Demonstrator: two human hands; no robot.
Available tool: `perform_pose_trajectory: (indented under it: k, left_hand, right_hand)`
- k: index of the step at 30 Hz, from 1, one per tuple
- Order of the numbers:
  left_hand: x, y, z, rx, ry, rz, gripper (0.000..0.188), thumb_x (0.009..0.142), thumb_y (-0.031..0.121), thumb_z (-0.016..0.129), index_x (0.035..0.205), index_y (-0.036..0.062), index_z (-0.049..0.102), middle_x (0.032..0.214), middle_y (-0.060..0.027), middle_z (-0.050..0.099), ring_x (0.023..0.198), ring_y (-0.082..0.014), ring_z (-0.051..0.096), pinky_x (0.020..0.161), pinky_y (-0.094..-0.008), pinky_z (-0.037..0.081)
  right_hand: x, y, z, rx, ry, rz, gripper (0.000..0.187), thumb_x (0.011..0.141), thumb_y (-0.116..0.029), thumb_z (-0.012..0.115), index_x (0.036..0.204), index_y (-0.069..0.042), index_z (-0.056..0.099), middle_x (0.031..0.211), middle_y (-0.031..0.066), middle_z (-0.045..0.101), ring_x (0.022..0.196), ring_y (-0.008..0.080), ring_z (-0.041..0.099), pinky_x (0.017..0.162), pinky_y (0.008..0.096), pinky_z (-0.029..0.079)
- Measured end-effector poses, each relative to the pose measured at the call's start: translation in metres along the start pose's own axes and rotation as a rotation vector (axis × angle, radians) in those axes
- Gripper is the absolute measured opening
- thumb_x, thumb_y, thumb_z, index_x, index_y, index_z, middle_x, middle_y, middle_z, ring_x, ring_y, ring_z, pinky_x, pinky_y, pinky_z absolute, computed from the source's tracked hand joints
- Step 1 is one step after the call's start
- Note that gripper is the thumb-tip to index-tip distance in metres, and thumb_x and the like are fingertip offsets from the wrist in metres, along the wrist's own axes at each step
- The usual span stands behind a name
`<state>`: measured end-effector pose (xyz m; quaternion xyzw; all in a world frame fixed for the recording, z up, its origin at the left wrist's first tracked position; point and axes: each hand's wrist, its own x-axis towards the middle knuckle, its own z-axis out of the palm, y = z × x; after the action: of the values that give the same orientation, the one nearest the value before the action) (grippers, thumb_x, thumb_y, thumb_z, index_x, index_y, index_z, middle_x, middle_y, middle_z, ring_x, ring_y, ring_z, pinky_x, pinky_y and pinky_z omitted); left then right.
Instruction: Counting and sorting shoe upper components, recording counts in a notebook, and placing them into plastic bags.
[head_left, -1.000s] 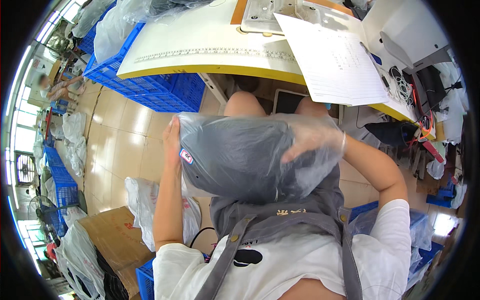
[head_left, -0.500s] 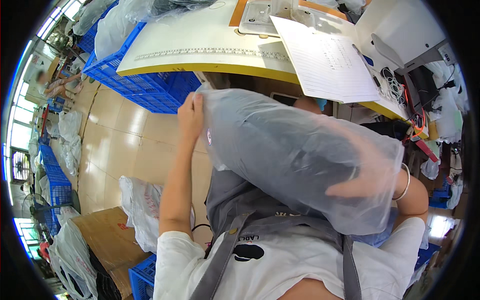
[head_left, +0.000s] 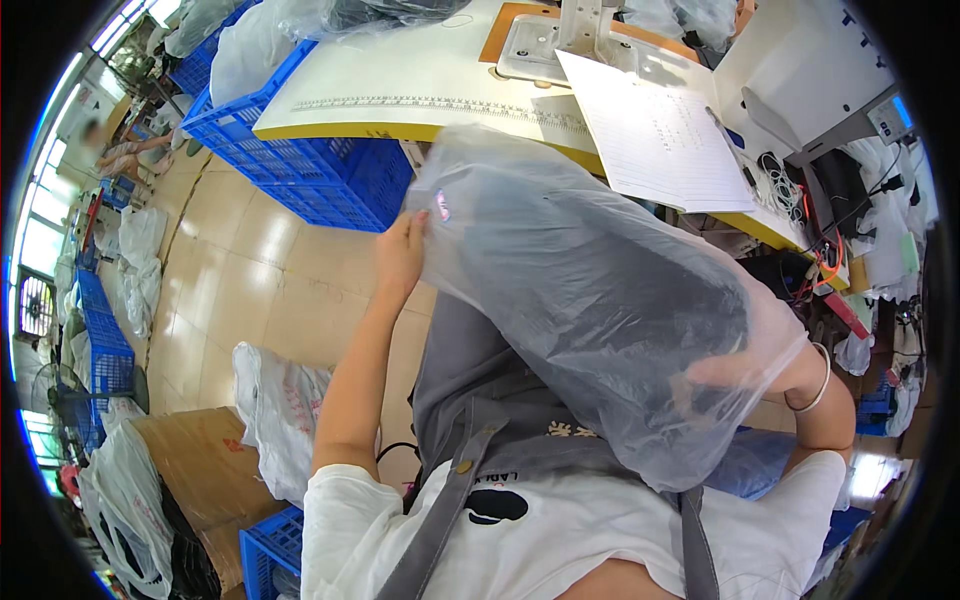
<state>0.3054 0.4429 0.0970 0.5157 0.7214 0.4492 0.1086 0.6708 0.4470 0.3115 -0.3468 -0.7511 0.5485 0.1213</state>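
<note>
A large translucent plastic bag (head_left: 480, 240) stretches across my lap, with a dark, soft-looking bundle, apparently folded cloth (head_left: 640, 320), inside it. My left hand (head_left: 402, 248) pinches the bag's left edge beside a small coloured label. At the other end my right hand (head_left: 765, 345) reaches into the bag and shows hazily through the plastic. Its thumb lies against the end of the dark bundle, and the other fingers are mostly hidden behind it. A bracelet rings the right wrist. The bag's far side touches the table's yellow edge.
Ahead is a white table (head_left: 380, 118) with a printed ruler, an open notebook (head_left: 660, 140) and a machine base (head_left: 535, 50). Blue crates (head_left: 330, 185) stand at its left. A cardboard box (head_left: 200, 475) and a white plastic bag (head_left: 280, 420) sit on the floor at left.
The bag has tilted: its left end has risen toward the table and its right end has dropped nearer my lap. My left hand has shifted down and slightly right along the bag's edge.
</note>
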Motion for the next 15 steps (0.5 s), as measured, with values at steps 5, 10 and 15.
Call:
perform_pose_trajectory:
  k: [5,10,15]
  left_hand:
    - [0.027,0.012,0.015,0.265,-0.039,0.038,0.033,0.088,0.033,0.046,0.08,0.0032,0.058,0.072,-0.0229,0.057,0.07,-0.0398,0.057,0.059,-0.0446,0.043]
    - [0.036,0.0,0.014,0.364,0.081,0.05,0.037,0.088,0.037,0.044,0.077,0.0039,0.057,0.071,-0.0235,0.057,0.07,-0.0434,0.055,0.059,-0.0487,0.043]
    - [0.029,-0.019,-0.013,-0.572,-0.456,-0.173,0.054,0.087,0.036,0.048,0.127,0.0011,0.039,0.116,-0.0122,0.054,0.105,-0.0235,0.052,0.087,-0.0356,0.041]
  right_hand:
    - [-0.005,0.01,0.01,-0.107,0.035,-0.018,0.094,0.061,-0.018,0.076,0.136,0.001,0.021,0.136,0.0159,0.033,0.125,0.0212,0.032,0.105,0.032,0.022]
    - [-0.001,0.04,0.017,-0.503,-0.067,-0.157,0.094,0.063,-0.01,0.07,0.139,-0.006,0.014,0.11,0.0231,0.048,0.1,0.0353,0.048,0.089,0.037,0.038]
    - [0.01,0.066,0.032,-0.774,-0.11,-0.435,0.088,0.063,-0.01,0.065,0.138,-0.006,0.018,0.072,0.0146,0.047,0.064,0.0312,0.048,0.06,0.0402,0.039]
